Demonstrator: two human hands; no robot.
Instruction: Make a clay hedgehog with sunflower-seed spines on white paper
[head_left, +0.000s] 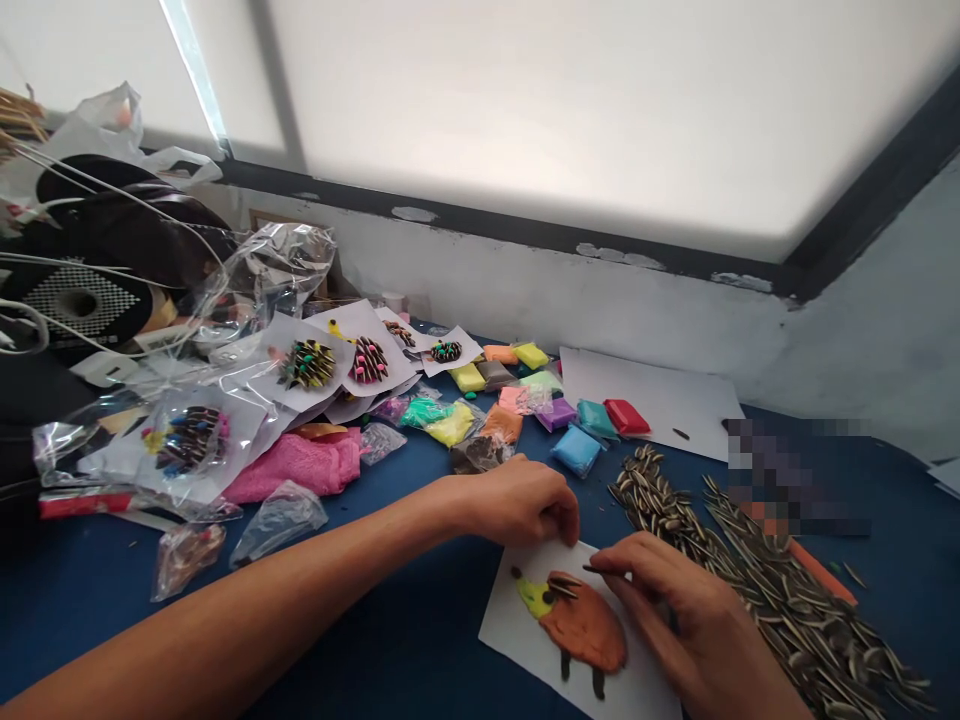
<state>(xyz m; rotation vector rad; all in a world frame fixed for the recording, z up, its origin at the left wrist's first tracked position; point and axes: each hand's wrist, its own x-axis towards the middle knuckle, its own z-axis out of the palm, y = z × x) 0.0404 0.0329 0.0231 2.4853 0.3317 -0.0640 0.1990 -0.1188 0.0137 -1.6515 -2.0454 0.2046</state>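
My right hand [675, 610] pinches a sunflower seed [596, 570] between thumb and forefinger, just above the right side of a white paper sheet [517, 640]. On the sheet lies a flat clay hedgehog [589, 625] with an orange body, a yellow-green head, and dark eye, nose and legs. Several striped seeds [564, 585] stick into its back near the head. At the sheet's top edge, my left hand [525, 500] has its fingers curled inward and closed; whatever may be in them is hidden.
Loose sunflower seeds [795, 600] spread at the right, beside an orange strip [821, 570]. Coloured clay packets [577, 450] lie behind my hands. Finished seed hedgehogs on paper [307, 365], a pink cloth [300, 465] and clear plastic bags [281, 520] fill the left.
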